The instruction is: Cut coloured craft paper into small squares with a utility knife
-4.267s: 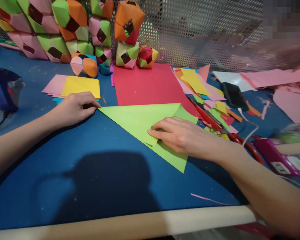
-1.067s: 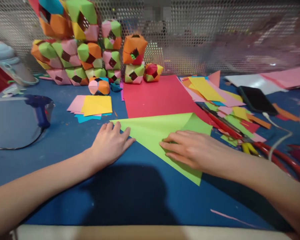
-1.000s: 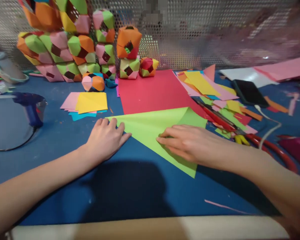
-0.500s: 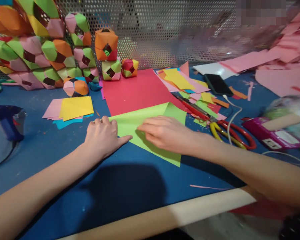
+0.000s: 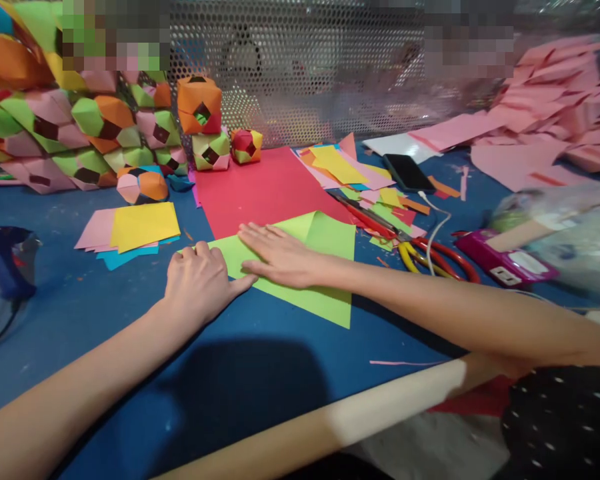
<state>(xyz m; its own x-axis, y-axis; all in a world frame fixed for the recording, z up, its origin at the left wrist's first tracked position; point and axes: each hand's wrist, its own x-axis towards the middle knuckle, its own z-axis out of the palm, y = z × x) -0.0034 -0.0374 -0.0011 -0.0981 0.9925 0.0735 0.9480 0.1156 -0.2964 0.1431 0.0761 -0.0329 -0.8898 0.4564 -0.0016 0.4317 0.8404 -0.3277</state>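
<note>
A sheet of light green paper [image 5: 325, 280] lies on the blue table, part of it folded over and a raised crease near its far right corner. My left hand [image 5: 196, 283] holds down its left end, fingers curled and thumb stretched out along the near edge. What lies beneath those curled fingers is hidden. Flat on the folded part rests my right hand [image 5: 283, 253], its fingers stretched out towards the far left and thumb apart. Behind the green sheet, a red sheet of paper [image 5: 260, 190] reaches back to the perforated metal screen.
Folded paper balls [image 5: 200, 107] are stacked at the back left, above a pile of paper squares [image 5: 145, 227]. A glue gun [image 5: 7, 260] stands far left. On the right are scissors [image 5: 410, 247], a phone [image 5: 409, 173], a purple power strip [image 5: 505, 257] and pink strips [image 5: 555, 107].
My right hand has gone from closed fingers to lying flat, and it has moved left and forward over the fold. My left hand stays at the paper's left end. The view has shifted slightly.
</note>
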